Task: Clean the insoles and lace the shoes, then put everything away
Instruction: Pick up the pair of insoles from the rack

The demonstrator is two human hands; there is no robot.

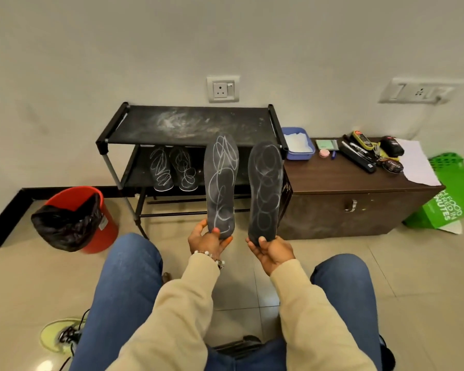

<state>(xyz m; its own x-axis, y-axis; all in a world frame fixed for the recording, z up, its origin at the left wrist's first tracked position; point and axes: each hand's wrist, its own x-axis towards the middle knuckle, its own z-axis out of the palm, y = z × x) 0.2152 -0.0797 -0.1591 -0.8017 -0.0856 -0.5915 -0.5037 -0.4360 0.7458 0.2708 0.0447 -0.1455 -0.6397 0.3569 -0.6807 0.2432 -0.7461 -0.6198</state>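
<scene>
My left hand [208, 241] grips the heel end of a dark insole [221, 180] scribbled with white chalk loops, held upright. My right hand [271, 251] grips the heel of a second chalk-marked insole [265, 188], also upright, just to the right. Two more marked insoles [173, 168] lean on the lower shelf of the black shoe rack [190, 124] behind them. A yellow-green shoe [60, 336] with black laces lies on the floor at the lower left, beside my left knee.
A red bin [91, 220] with a black liner stands left of the rack. A brown cabinet [354, 199] on the right carries a blue tub [298, 143] with white cloth, brushes and polish tins [370, 153], and paper. A green bag [450, 194] leans at far right.
</scene>
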